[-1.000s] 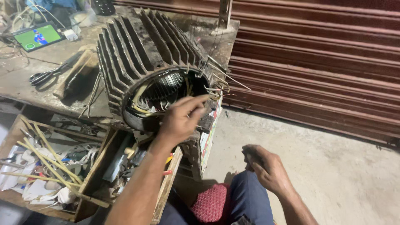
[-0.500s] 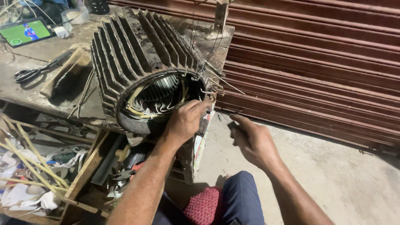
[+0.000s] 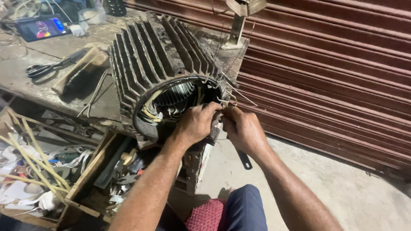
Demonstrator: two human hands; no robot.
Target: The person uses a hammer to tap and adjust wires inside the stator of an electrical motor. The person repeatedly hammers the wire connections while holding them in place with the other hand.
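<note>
A dark, ribbed cast-metal motor housing (image 3: 158, 64) is shown lying on its side at the edge of a worn workbench (image 3: 25, 72). At its open end, thin pale wire leads (image 3: 229, 100) are pinched by the fingers of the left hand (image 3: 197, 124) and right hand (image 3: 242, 128). Black-handled scissors (image 3: 40, 68) lie well apart.

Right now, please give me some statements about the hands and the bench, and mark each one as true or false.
1. Both hands meet at the motor housing's open rim. True.
2. The left hand rests on the person's knee. False: it is at the wire ends, close to the right hand.
3. Scissors lie on the workbench. True.
4. The phone screen is dark. False: it is lit.
</note>
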